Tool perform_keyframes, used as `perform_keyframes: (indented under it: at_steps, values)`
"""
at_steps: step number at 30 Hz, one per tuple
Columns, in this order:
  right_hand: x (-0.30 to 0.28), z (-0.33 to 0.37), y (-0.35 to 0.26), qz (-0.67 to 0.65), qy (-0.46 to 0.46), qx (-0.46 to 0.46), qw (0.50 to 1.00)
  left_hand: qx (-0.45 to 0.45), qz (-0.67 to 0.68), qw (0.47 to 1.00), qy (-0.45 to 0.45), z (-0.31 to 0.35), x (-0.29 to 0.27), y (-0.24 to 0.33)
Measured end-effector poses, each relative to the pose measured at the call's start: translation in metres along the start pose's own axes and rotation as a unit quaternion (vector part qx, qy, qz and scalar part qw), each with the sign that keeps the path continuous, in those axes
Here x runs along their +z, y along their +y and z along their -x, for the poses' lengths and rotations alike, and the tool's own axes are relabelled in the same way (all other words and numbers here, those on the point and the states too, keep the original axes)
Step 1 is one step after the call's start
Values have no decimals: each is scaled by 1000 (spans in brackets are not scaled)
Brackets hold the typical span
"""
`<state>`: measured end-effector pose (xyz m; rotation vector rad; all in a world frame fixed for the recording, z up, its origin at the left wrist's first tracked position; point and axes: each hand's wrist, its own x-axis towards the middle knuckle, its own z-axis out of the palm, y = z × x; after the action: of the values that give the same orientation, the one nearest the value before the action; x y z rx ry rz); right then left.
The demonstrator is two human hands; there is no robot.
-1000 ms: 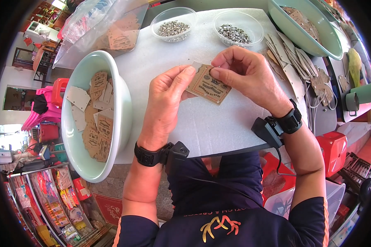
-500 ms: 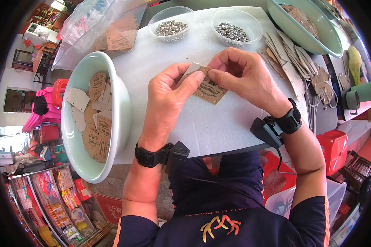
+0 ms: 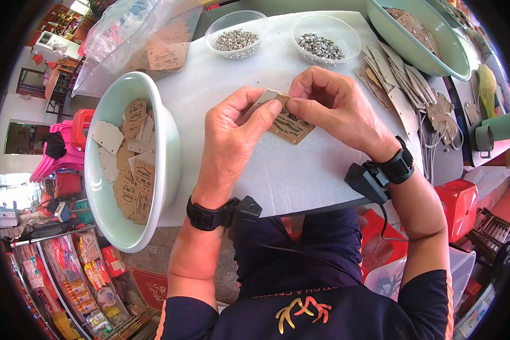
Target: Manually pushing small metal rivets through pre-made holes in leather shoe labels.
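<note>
Head view: a brown printed card [image 3: 293,127] pinched above a white-covered table [image 3: 300,184].

The left hand [image 3: 231,130] grips its left side between thumb and fingers, the right hand [image 3: 341,107] its upper edge; both hide part of it. A green basin [image 3: 169,164] of cards [image 3: 135,195] stands left, two clear bowls [image 3: 237,21] of small metal pieces [image 3: 237,39] beyond, a loose pile [image 3: 399,85] and a second green basin [image 3: 439,67] right; a red stool [image 3: 459,207] and display rack [image 3: 76,272] flank the table.
</note>
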<state>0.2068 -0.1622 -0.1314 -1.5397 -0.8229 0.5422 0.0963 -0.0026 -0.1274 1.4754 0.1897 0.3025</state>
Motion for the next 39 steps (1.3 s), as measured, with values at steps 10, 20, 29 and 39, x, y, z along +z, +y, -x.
perform_keyframes:
  at_steps: [10,20,29,39]
  values:
    - [2,1,-2,9,8,-17,1000,28,-22,999,-1,0,0,0]
    - [-1,1,-2,17,24,19,999,39,-56,997,-21,-1,-1,1]
    - [-3,0,1,-25,9,11,1000,4,-7,1000,-17,1,0,1]
    - [-4,2,-15,87,-61,73,992,9,107,994,27,-3,-8,-4]
